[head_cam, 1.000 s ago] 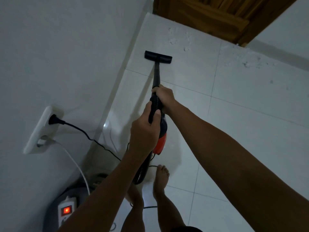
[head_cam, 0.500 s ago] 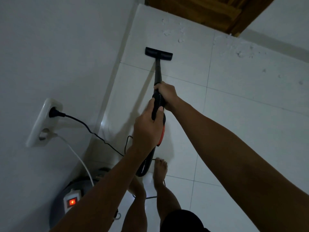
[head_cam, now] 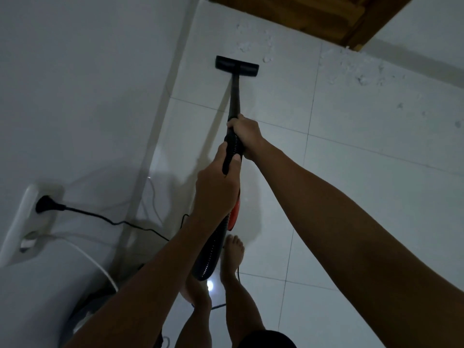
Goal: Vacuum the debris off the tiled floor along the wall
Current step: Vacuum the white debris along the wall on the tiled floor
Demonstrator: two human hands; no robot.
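Inspector: You hold a black stick vacuum (head_cam: 234,101) with an orange-red body. Your left hand (head_cam: 216,187) is wrapped round the ribbed handle; your right hand (head_cam: 244,133) grips the tube just above it.

Operator: And the head?

Inspector: The flat black floor nozzle (head_cam: 236,66) sits on the white tiled floor (head_cam: 351,197) near the wall (head_cam: 88,84). Pale debris (head_cam: 361,79) lies scattered just beyond it, toward the wooden door (head_cam: 313,16). Its black cord (head_cam: 100,217) is plugged into the wall socket (head_cam: 27,222).

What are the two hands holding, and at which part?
Both hold the vacuum cleaner. The right hand grips the wand where the ribbed hose begins; the left hand grips the hose just below it.
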